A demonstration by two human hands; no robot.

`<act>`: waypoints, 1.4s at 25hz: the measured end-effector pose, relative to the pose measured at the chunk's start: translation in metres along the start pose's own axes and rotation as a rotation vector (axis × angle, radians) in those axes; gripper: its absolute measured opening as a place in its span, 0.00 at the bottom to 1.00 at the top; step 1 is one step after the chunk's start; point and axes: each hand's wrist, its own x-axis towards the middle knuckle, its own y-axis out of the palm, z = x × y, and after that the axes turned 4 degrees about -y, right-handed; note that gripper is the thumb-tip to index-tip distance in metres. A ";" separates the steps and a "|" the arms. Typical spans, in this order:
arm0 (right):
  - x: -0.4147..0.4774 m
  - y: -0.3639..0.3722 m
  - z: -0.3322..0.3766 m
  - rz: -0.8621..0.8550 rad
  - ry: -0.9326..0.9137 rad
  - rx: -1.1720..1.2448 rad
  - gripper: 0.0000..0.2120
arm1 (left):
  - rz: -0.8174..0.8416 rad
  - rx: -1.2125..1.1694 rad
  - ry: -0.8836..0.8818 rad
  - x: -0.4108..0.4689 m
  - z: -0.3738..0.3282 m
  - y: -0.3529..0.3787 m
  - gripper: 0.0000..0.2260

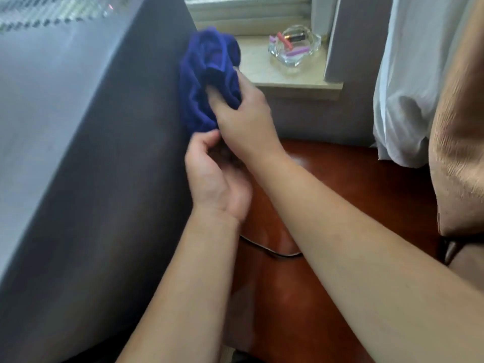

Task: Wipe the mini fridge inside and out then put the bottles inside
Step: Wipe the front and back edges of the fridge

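The grey mini fridge [86, 153] fills the left of the view, seen from above with its top and dark right side showing. A bunched blue cloth [207, 74] lies against the upper part of that side. My right hand [241, 113] grips the cloth, fingers curled into its folds. My left hand [212, 174] sits just below it with curled fingers, its fingertips at the cloth's lower edge; whether it pinches the cloth is unclear. No bottles are in view.
A glass ashtray [294, 45] holding small pink and dark items stands on the pale window sill [293, 82]. A reddish wooden surface [327, 205] with a dark cable [269, 251] lies below. White and tan curtains [408, 87] hang at right.
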 end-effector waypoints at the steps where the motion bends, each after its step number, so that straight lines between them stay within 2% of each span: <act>1: 0.010 0.002 0.013 0.005 -0.058 0.015 0.12 | 0.086 -0.015 0.017 -0.007 -0.010 0.013 0.19; 2: 0.018 0.004 0.021 0.008 -0.097 0.035 0.14 | 0.135 -0.020 0.029 -0.013 -0.017 0.022 0.20; 4: 0.026 0.005 0.017 -0.001 -0.073 0.098 0.12 | 0.104 0.048 0.052 -0.014 -0.017 0.023 0.23; 6: 0.024 0.005 -0.013 -0.036 0.048 0.117 0.09 | 0.010 0.175 0.034 -0.006 -0.008 0.009 0.24; 9: 0.004 0.004 -0.080 -0.091 0.253 0.154 0.06 | -0.162 0.364 -0.022 0.003 0.013 -0.025 0.21; 12: -0.028 0.006 -0.148 -0.138 0.494 0.269 0.08 | -0.333 0.637 -0.068 0.004 0.032 -0.065 0.09; 15: -0.075 0.008 -0.212 -0.163 0.717 0.298 0.13 | -0.424 0.801 -0.212 0.006 0.052 -0.094 0.07; 18: -0.114 0.006 -0.231 -0.110 0.861 0.368 0.11 | -0.494 0.868 -0.335 0.003 0.063 -0.114 0.05; 20: -0.115 0.002 -0.234 -0.115 0.874 0.385 0.09 | -0.509 0.868 -0.333 0.000 0.068 -0.119 0.07; 23: -0.094 -0.001 -0.222 -0.080 0.834 0.380 0.07 | -0.439 0.826 -0.288 -0.003 0.068 -0.109 0.10; 29: -0.002 -0.003 -0.136 -0.065 0.398 0.301 0.03 | -0.254 0.811 -0.014 0.011 0.043 -0.057 0.14; 31: 0.014 -0.002 -0.119 -0.051 0.324 0.301 0.02 | -0.208 0.833 0.063 0.016 0.036 -0.049 0.15; 35: 0.000 0.003 -0.152 -0.102 0.456 0.350 0.11 | -0.260 0.918 0.021 0.021 0.040 -0.060 0.16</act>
